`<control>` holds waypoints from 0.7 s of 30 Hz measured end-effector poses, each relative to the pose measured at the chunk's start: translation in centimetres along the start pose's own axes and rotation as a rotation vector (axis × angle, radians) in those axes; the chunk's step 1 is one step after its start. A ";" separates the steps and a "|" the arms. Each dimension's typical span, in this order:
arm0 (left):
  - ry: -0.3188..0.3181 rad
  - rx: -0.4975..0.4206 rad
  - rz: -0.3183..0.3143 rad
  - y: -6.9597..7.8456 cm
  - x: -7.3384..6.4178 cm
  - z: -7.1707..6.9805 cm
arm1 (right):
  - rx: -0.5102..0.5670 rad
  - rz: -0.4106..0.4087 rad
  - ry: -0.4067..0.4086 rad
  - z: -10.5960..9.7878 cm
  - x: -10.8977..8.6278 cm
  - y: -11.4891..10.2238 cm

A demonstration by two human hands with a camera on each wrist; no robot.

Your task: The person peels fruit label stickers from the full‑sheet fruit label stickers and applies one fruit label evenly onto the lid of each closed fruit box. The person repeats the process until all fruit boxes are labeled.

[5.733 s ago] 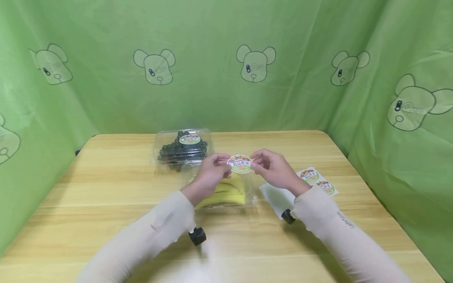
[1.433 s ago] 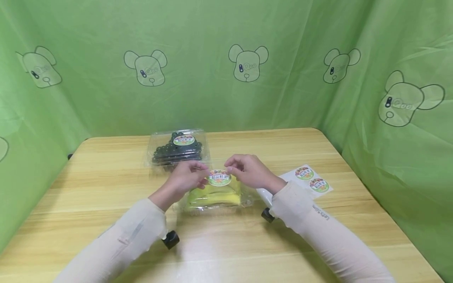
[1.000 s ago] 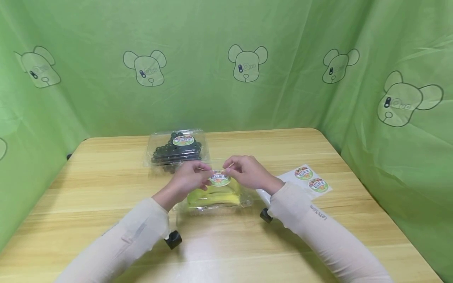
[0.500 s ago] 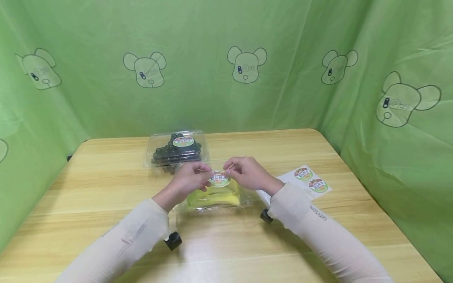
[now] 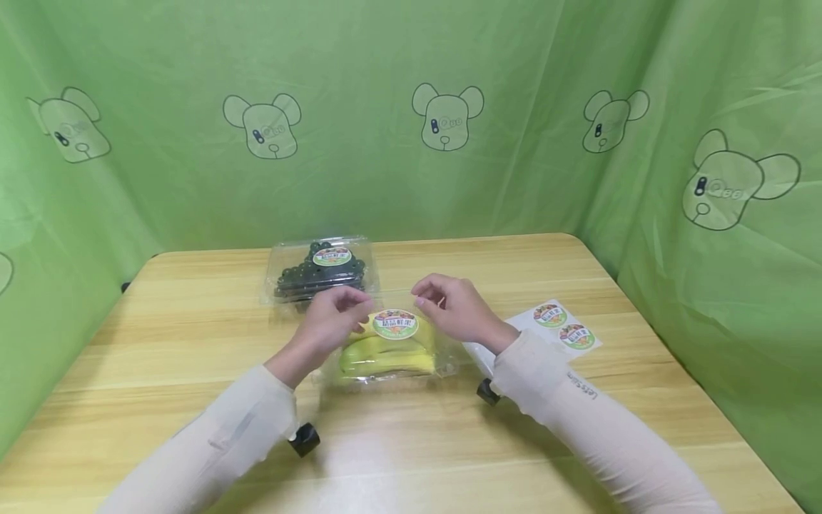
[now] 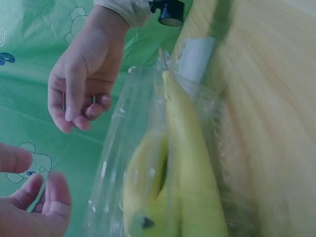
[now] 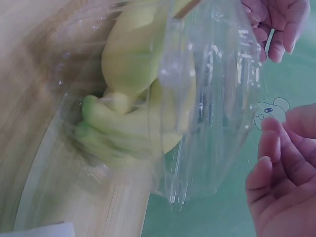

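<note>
An oval fruit sticker lies on the lid of a clear plastic box of bananas. My left hand hovers just left of the sticker, fingers loosely bent and holding nothing. On the other side, my right hand is just off the sticker's right edge, its fingers curved with nothing in them. Both wrist views show bare fingertips above the lid, with the left hand and right hand apart from each other. The sticker's face does not show in either wrist view.
A second clear box of dark grapes, with a matching sticker on its lid, stands behind at the left. A white sticker sheet with two oval stickers lies right, partly under the right forearm. Green curtains surround the wooden table.
Earlier both hands held the sticker by its edges above the banana box and lowered it onto the lid. Since half a second ago they have let go and moved apart, left and right.
</note>
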State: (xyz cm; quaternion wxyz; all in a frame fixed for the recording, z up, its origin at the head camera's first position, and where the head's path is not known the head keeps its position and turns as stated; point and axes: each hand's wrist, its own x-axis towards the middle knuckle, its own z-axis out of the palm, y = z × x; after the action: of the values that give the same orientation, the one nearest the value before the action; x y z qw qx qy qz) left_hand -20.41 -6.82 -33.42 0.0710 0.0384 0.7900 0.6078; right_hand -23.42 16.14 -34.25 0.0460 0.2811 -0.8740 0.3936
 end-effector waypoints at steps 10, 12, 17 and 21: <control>0.220 0.015 0.131 -1.0 -0.8 -1.4 | 0.089 0.055 0.149 -0.5 -0.9 0.7; 0.244 0.007 0.134 -1.2 -1.0 -1.6 | 0.117 0.077 0.182 -0.6 -1.2 0.9; 0.309 -0.019 0.093 -1.9 -1.3 -2.2 | 0.184 0.127 0.244 -0.7 -1.9 1.3; 0.359 -0.020 0.051 -2.6 -1.6 -2.5 | 0.227 0.182 0.260 -0.6 -2.5 1.7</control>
State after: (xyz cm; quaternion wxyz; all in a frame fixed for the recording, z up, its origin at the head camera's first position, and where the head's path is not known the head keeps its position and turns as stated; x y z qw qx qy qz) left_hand -19.20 -10.12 -35.20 -0.0862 -0.0512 0.7825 0.6145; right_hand -22.26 18.56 -35.73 0.0907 0.1510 -0.8326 0.5252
